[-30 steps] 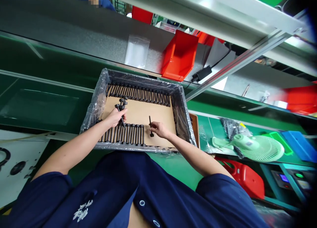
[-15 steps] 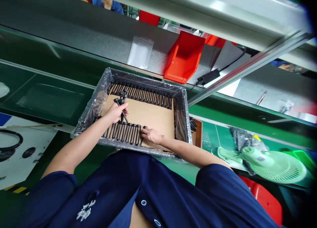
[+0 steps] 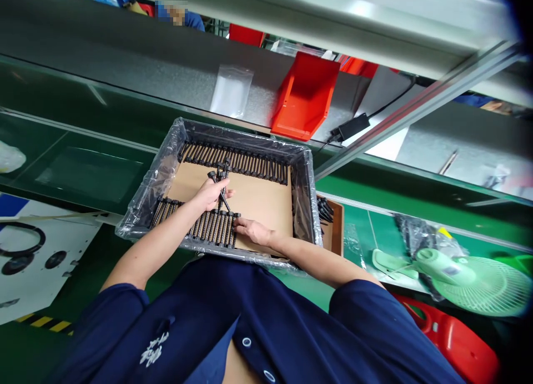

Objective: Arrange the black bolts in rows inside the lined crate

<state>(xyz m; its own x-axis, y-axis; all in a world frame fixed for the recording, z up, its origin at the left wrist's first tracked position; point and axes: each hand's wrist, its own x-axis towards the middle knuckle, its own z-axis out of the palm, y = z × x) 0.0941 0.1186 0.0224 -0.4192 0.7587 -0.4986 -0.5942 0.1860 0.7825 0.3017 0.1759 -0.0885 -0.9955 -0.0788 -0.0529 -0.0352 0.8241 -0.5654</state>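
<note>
My left hand (image 3: 213, 194) is closed around a small bunch of black rods with knobbed heads (image 3: 222, 175), held over the bare cardboard in the crate. My right hand (image 3: 255, 231) has its fingers closed at the right end of the near row (image 3: 212, 227), on a black rod with a round head (image 3: 237, 216); its lower part is partly hidden by the fingers. Similar rods stand side by side in the far row (image 3: 241, 160). Both rows lie on a brown cardboard sheet (image 3: 266, 200) inside a grey crate lined with clear plastic (image 3: 307, 198).
Right of the crate is a brown box (image 3: 338, 228) with more black parts. Behind stand a red bin (image 3: 306, 98) and a clear bag (image 3: 232, 89). A black power adapter (image 3: 352, 127) and a metal post (image 3: 416, 111) are at back right, a green fan (image 3: 449, 267) at right.
My left hand has shifted right with its bunch of rods. My right hand has moved slightly left, bringing its rod against the end of the near row.
</note>
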